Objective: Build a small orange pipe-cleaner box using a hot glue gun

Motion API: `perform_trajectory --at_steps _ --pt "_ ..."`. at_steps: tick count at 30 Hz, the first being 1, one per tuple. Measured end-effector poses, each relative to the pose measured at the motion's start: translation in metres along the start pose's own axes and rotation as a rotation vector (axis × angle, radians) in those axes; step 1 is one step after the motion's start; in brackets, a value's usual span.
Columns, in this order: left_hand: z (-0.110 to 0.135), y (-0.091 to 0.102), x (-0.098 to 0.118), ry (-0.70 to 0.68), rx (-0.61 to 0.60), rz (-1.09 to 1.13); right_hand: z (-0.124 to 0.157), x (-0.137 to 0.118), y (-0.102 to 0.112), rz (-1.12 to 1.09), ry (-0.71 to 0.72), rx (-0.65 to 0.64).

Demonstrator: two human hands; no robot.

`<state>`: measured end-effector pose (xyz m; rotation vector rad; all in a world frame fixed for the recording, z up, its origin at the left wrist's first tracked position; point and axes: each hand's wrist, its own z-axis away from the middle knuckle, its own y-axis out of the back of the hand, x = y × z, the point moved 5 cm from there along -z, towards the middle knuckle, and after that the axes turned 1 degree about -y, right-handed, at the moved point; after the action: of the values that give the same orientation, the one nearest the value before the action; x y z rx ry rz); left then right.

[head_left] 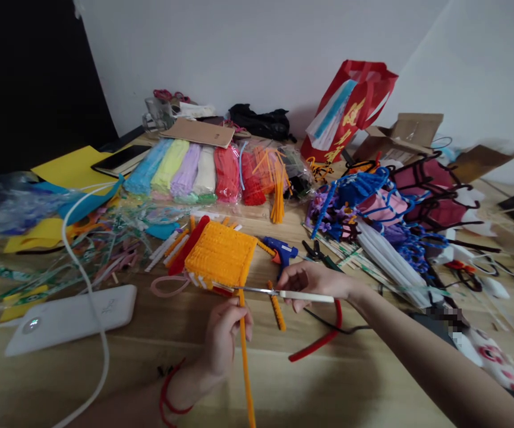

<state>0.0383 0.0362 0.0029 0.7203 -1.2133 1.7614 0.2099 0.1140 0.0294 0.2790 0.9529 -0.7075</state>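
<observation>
Left hand (226, 333), at lower centre, pinches an orange strip (245, 368) running lengthwise down from a fuzzy orange block (218, 252); to its right, the right hand (303, 284) grips white-handled scissors (308, 296), blades crosswise at the strip, just above the pinch.

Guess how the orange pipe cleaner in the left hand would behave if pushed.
Being so thin, the orange pipe cleaner is likely light and easily bent. It may hold some shape, though: it runs nearly straight below the left hand.
</observation>
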Motion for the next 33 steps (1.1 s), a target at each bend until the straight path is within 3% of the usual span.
perform_trajectory --at_steps 24,33 --pt "-0.003 0.005 -0.008 -0.035 -0.017 0.001 0.001 -0.012 -0.014 0.249 0.11 0.003" --pt "-0.003 0.004 -0.006 -0.024 -0.012 0.029 0.005 -0.017 -0.02 0.288 0.099 -0.087"
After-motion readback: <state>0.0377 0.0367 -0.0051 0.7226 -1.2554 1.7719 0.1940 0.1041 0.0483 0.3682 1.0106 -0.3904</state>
